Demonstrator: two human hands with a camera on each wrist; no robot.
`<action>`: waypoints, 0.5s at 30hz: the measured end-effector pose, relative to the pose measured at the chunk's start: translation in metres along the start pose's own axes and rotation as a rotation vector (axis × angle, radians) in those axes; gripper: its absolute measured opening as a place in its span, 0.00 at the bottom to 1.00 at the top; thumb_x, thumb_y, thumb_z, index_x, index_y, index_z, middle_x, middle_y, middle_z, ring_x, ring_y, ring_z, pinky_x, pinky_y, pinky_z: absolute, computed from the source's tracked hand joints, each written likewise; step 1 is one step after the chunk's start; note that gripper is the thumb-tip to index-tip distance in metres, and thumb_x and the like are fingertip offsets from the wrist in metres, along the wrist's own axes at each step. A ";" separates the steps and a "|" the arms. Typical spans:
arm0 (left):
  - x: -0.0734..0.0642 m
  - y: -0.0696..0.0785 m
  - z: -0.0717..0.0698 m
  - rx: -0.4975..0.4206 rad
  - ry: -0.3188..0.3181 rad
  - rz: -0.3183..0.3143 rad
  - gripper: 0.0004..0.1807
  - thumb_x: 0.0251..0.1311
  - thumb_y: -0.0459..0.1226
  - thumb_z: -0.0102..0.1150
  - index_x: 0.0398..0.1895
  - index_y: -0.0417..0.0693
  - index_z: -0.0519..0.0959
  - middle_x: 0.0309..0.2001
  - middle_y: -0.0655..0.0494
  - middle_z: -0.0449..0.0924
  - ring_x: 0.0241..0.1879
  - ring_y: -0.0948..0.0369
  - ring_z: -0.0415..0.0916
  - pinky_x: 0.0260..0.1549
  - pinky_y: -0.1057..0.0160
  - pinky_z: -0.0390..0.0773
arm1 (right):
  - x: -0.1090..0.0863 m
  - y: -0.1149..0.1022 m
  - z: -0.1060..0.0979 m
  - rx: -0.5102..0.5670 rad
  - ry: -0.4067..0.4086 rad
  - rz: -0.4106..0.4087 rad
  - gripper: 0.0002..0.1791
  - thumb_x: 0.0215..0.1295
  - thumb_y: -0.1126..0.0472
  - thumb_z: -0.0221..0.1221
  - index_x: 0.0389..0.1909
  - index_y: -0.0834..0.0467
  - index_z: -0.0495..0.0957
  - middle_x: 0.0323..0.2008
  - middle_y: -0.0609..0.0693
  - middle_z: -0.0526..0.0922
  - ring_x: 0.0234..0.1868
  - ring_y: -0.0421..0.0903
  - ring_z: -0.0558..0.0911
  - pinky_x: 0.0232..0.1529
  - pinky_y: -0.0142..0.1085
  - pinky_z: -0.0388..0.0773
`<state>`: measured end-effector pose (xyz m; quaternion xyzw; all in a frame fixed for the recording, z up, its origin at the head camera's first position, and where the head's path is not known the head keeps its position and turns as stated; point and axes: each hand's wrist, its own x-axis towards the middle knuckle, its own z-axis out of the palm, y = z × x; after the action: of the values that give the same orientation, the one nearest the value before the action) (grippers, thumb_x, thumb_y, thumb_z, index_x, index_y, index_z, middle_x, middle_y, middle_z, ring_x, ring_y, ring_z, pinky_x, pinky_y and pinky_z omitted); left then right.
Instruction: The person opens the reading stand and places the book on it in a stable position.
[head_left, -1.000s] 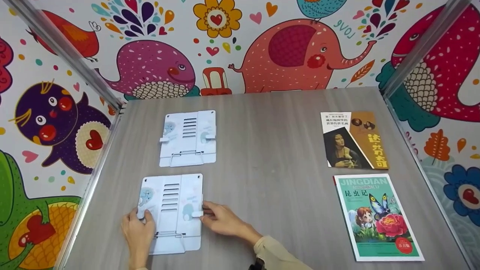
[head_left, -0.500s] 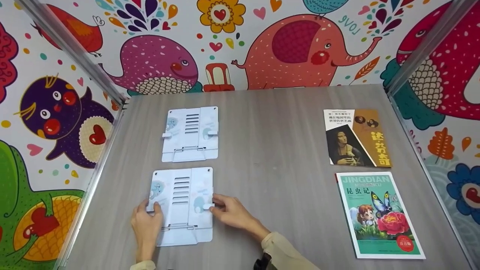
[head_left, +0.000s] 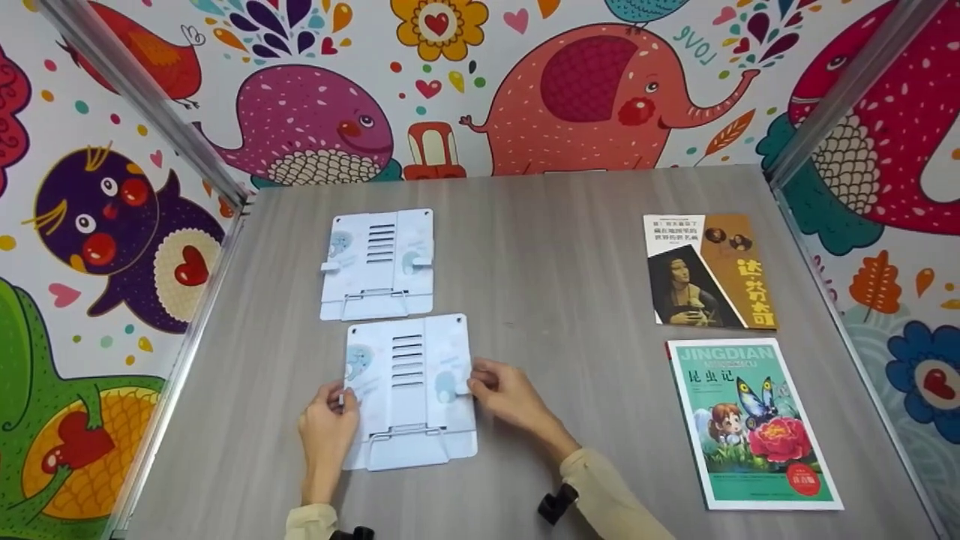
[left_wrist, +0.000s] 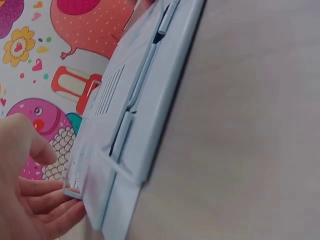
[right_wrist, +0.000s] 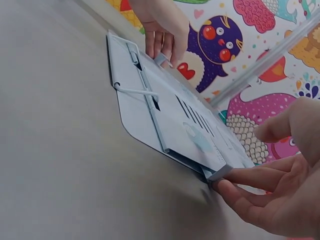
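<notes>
A white folding book stand (head_left: 409, 390) with slots, pale blue prints and a wire support lies flat on the table, between my hands. At its left edge is my left hand (head_left: 328, 431); in the left wrist view the fingers (left_wrist: 52, 205) touch the side clip (left_wrist: 72, 193) and the thumb is raised clear. My right hand (head_left: 517, 401) is at the right edge. In the right wrist view its fingers (right_wrist: 250, 187) rest against the right clip (right_wrist: 220, 173), thumb apart from it. A second, similar book stand (head_left: 379, 262) lies just behind, untouched.
On the right lie a brown-and-white book (head_left: 709, 271) with a portrait and, nearer, a green book (head_left: 754, 424) with a butterfly. The grey wood-grain table (head_left: 570, 300) is bordered by cartoon-printed walls (head_left: 442, 97) and metal posts.
The nearer book stand has slid right and away from me, together with both hands. My left thumb, earlier on the stand's face, has come off it. The books and far stand stay put.
</notes>
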<state>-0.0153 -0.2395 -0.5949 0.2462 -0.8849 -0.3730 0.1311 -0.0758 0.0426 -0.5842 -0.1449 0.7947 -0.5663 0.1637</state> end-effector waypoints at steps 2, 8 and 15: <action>-0.002 0.003 0.005 -0.016 -0.003 0.002 0.14 0.66 0.34 0.59 0.48 0.32 0.83 0.39 0.39 0.87 0.38 0.49 0.85 0.35 0.70 0.79 | -0.002 0.002 -0.007 -0.009 0.018 0.000 0.27 0.72 0.60 0.57 0.65 0.74 0.71 0.53 0.66 0.85 0.54 0.55 0.86 0.53 0.45 0.85; -0.006 0.015 0.021 -0.058 -0.018 0.044 0.12 0.64 0.32 0.59 0.45 0.33 0.85 0.37 0.40 0.88 0.35 0.51 0.85 0.33 0.71 0.79 | -0.007 0.011 -0.030 -0.041 0.094 0.007 0.26 0.71 0.61 0.57 0.63 0.75 0.72 0.49 0.64 0.87 0.51 0.54 0.87 0.53 0.45 0.85; -0.009 0.034 0.043 -0.116 -0.060 0.124 0.17 0.64 0.30 0.61 0.54 0.31 0.81 0.40 0.40 0.88 0.37 0.51 0.86 0.40 0.57 0.87 | -0.011 0.019 -0.064 -0.103 0.162 0.043 0.24 0.69 0.62 0.59 0.62 0.72 0.75 0.45 0.61 0.88 0.45 0.50 0.87 0.46 0.43 0.85</action>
<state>-0.0372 -0.1888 -0.6001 0.1715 -0.8788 -0.4221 0.1414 -0.0939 0.1075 -0.5818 -0.0900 0.8362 -0.5310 0.1034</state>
